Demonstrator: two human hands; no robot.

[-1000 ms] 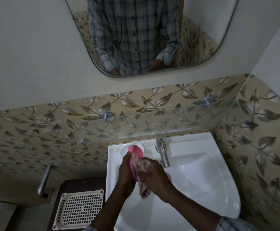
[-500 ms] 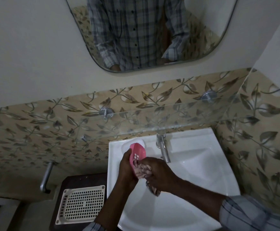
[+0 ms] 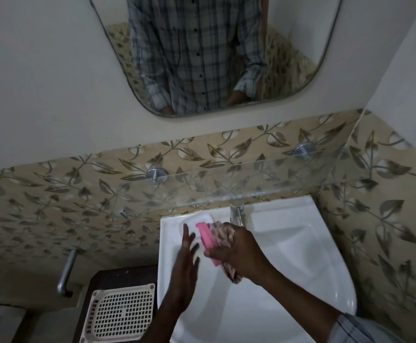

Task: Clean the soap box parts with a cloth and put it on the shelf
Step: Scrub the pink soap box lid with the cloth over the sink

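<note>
The left hand (image 3: 187,256) is spread open over the white sink (image 3: 301,246), having let go of the pink soap box part (image 3: 205,237) it held earlier. At its 3 o'clock, the right hand (image 3: 239,251) grips that part with the patterned cloth (image 3: 223,231). The part shows edge-on as a thin slab, its long axis running 5 to 11 o'clock.

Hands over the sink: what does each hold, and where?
Right hand grips the pink soap box part and cloth at its lower end; left hand holds nothing.
</note>
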